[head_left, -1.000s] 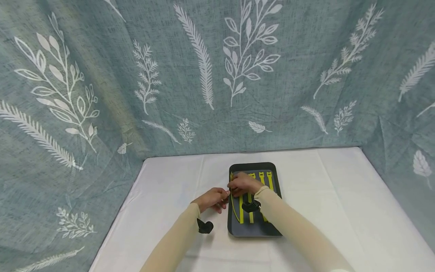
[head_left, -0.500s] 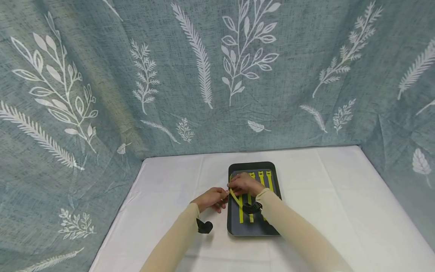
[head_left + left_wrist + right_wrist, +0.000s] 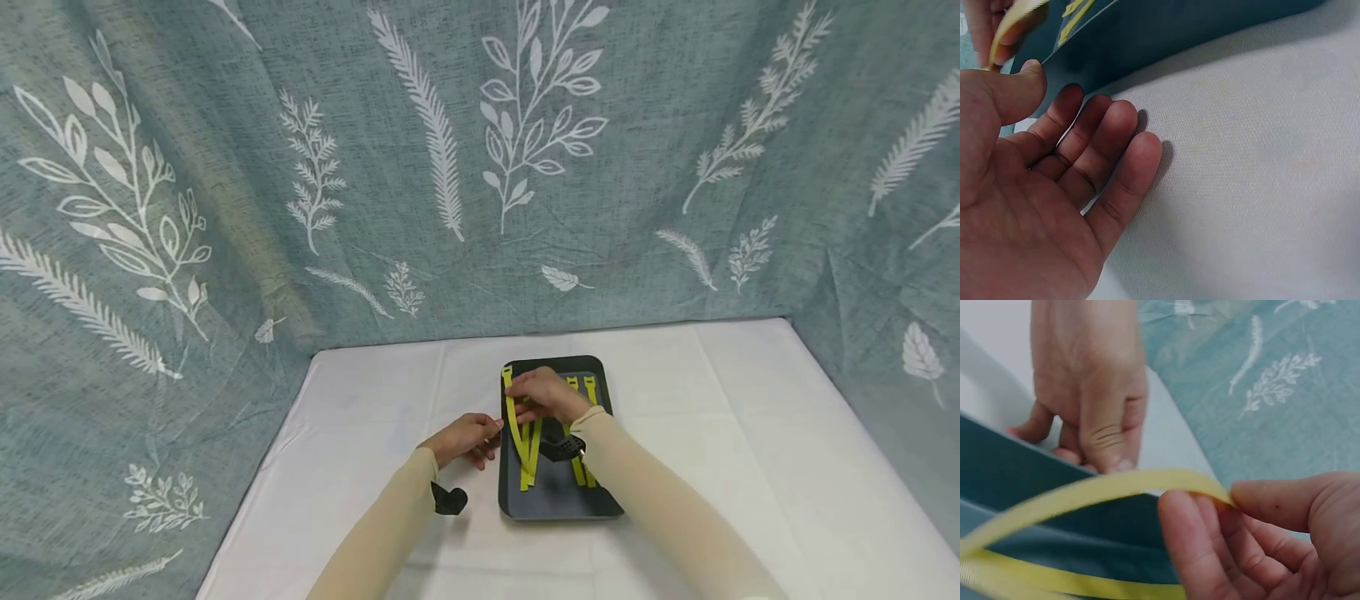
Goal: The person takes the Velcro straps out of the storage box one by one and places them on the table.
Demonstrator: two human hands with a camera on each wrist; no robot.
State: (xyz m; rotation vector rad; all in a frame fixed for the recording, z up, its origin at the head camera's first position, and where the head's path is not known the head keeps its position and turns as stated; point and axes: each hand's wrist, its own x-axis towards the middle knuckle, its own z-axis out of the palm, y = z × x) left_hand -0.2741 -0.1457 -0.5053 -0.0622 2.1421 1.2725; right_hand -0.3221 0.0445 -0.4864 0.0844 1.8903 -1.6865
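My right hand is over the dark tray, pinching a yellow hook-and-loop cable tie between thumb and fingers. Its slotted head sticks up past the fingers at the tray's far left corner, and the tail bows down into the tray. In the right wrist view the cable tie arches across the tray wall. My left hand is at the tray's left side, palm bare and fingers loosely bent, the thumb close to the rim. Several more yellow cable ties lie in the tray, partly hidden by my right hand and wrist.
The dark rectangular tray stands on a white-covered table. A blue-green curtain with white leaf prints hangs behind the table and along both sides. Black wrist-camera mounts hang under both wrists.
My right hand has lifted the cable tie's head, which now shows above the fingers. One of the ties lying in the tray has slid left, close to another. My left hand has barely moved.
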